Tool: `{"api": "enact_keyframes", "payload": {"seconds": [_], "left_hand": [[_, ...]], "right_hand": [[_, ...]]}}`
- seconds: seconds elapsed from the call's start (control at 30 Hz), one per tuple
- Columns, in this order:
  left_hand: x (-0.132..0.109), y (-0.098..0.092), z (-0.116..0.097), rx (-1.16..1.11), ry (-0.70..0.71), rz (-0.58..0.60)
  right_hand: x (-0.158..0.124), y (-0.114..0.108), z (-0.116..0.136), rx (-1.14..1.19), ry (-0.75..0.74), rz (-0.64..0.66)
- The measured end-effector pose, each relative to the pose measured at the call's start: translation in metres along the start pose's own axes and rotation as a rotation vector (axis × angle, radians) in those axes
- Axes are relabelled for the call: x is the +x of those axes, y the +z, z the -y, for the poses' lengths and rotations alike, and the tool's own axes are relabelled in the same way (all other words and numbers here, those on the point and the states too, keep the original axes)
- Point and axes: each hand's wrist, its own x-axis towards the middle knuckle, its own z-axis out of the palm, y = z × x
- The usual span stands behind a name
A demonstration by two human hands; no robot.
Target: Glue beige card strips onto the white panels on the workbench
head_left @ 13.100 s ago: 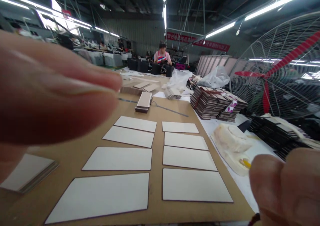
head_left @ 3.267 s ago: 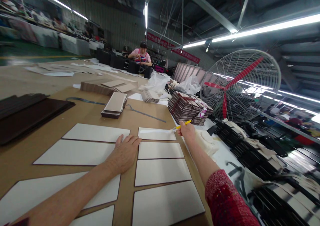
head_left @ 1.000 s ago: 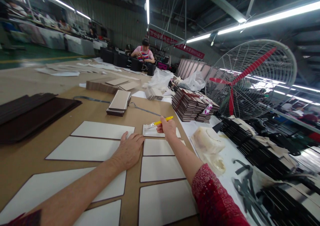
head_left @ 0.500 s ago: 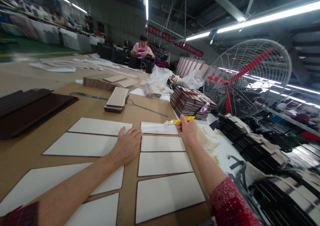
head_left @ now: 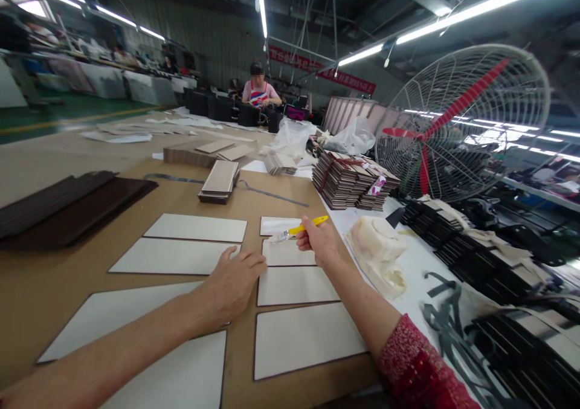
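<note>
Several white rectangular boards (head_left: 194, 228) lie in two columns on a brown cardboard sheet (head_left: 54, 288). My left hand (head_left: 233, 282) rests flat with fingers spread on the boards of the left column. My right hand (head_left: 319, 240) is closed on a yellow-handled brush (head_left: 299, 231). Its whitish tip touches the far board of the right column (head_left: 277, 224).
A stack of dark sheets (head_left: 67, 206) lies at the left. A small pile of boards (head_left: 220, 181) and dark stacked pieces (head_left: 351, 182) sit beyond. A lumpy white cloth (head_left: 378, 255) lies to the right, with a large red-bladed fan (head_left: 457, 125) behind. A person (head_left: 259, 92) works far off.
My right hand has drawn the brush leftward and nearer across the far right board. My left hand has slid nearer along the left column. The view has shifted a little.
</note>
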Motion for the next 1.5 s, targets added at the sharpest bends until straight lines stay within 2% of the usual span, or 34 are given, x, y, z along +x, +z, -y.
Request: {"api": "enact_keyframes", "payload": {"seconds": [0.1,0.27,0.4,0.57,0.87,1.07,1.2,1.33,1.5], "left_hand": [[-0.010,0.011,-0.001,-0.054,-0.042,0.001],[-0.012,0.020,0.001,-0.077,-0.067,-0.035],[-0.015,0.023,0.000,-0.081,-0.066,-0.074],[-0.020,0.028,0.001,-0.049,-0.042,-0.131],[-0.022,0.037,0.008,-0.008,0.013,-0.150],[-0.023,0.039,0.009,0.018,0.016,-0.160],[-0.022,0.039,0.008,0.019,0.014,-0.168],[-0.021,0.035,0.006,0.000,-0.005,-0.162],[-0.020,0.029,0.003,-0.044,-0.027,-0.131]], "right_hand": [[0.001,0.005,-0.005,-0.022,0.009,0.017],[0.004,0.010,-0.012,-0.093,0.027,0.034],[0.007,0.003,-0.013,-0.183,0.011,0.026],[0.011,-0.026,-0.009,-0.325,-0.012,-0.025],[0.013,-0.090,-0.009,-0.537,-0.026,-0.189],[0.011,-0.116,-0.008,-0.621,-0.051,-0.292],[0.007,-0.127,-0.003,-0.579,-0.078,-0.340],[-0.004,-0.119,0.002,-0.402,-0.119,-0.318],[-0.020,-0.076,-0.002,-0.092,-0.098,-0.144]]}}
